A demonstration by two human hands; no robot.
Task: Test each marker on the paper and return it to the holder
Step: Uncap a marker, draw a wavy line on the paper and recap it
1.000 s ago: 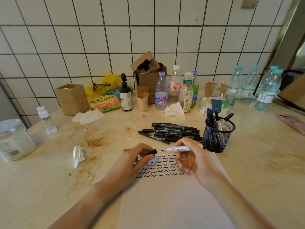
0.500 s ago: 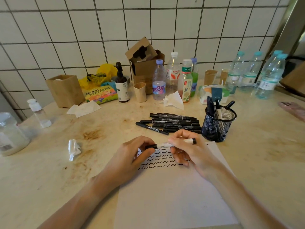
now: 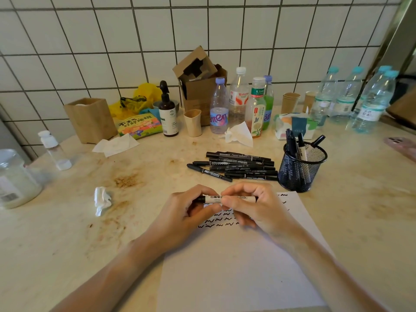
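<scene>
A white marker (image 3: 244, 198) lies level between both hands, just above the white paper (image 3: 238, 262) with its rows of black squiggles. My left hand (image 3: 191, 212) pinches its black cap end, and my right hand (image 3: 252, 208) grips the barrel. The cap sits on the marker. Behind the hands lies a pile of several black markers (image 3: 238, 167) on the table. To the right stands the black mesh holder (image 3: 300, 170) with several markers upright in it.
Water bottles (image 3: 219, 106), paper cups, a brown pump bottle (image 3: 167, 113), a cardboard box (image 3: 200, 86) and a tissue pack (image 3: 295, 126) line the tiled wall. A crumpled tissue (image 3: 101, 199) lies left of the hands. A glass jar (image 3: 15, 179) stands far left; a phone (image 3: 401, 146) far right.
My left hand brought the black cap to the marker's tip and pushed it on. The marker went from uncapped in my right hand to capped and held by both.
</scene>
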